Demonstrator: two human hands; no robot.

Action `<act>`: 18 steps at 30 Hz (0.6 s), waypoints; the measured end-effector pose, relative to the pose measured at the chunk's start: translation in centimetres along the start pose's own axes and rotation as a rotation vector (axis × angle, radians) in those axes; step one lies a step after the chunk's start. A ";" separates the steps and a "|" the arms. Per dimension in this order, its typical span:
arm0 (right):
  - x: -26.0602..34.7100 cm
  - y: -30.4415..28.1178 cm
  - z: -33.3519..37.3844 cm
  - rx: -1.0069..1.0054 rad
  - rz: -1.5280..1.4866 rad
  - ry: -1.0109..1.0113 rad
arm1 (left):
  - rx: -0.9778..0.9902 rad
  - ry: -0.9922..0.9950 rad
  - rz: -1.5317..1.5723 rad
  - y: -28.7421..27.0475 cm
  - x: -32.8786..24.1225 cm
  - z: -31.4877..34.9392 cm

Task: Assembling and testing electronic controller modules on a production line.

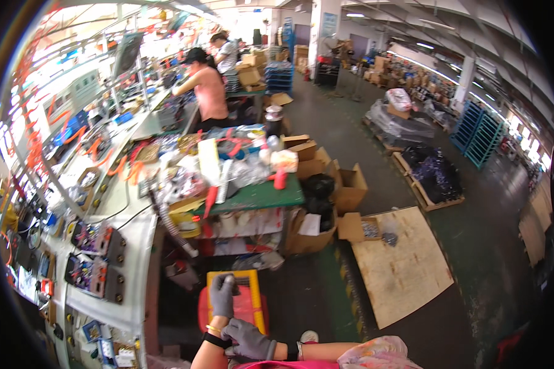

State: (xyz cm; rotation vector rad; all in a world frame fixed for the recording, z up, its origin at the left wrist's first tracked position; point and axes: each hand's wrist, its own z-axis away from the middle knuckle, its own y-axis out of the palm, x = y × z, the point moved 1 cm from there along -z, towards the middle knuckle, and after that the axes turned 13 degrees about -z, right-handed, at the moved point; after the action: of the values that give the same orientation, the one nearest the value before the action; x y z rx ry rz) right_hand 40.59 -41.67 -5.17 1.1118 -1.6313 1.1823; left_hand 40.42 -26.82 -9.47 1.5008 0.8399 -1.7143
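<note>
Grey work gloves cover both hands. My left hand (222, 296) is raised in front of me, its fingers curled in, with no object visible in it. Around the left wrist are a yellow bangle (213, 328) and a black wristband (216, 340). Reaching across from the right, my right hand (250, 339) has its fingers closed at the left wrist, beside the bangle and band. Another dark band (299, 351) circles the right wrist. Beneath the hands stands a red and yellow stool or crate (252, 299), partly covered by them.
On the left runs a white workbench (135, 249) with two boxy devices (95, 280). Ahead is a cluttered green table (264, 195). Open cartons (351, 184) and a plywood sheet (403, 264) lie to its right. A person in pink (211, 92) works farther off.
</note>
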 end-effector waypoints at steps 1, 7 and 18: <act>-0.3 -3.4 1.8 -0.037 -0.007 -0.005 | 0.101 -0.032 -0.068 4.4 0.4 0.4; -1.9 -16.7 11.9 -0.264 -0.226 0.118 | 0.635 -0.229 -0.079 24.0 2.5 3.7; -2.8 -28.2 17.4 -0.545 -0.902 0.502 | 1.168 0.310 -0.695 32.0 4.9 7.0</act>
State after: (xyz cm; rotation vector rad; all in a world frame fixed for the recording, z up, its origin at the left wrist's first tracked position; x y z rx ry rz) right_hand 66.26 -62.80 -4.75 0.9149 -0.8053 0.3331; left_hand 63.02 -50.54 -14.33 2.4513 0.5032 -2.7987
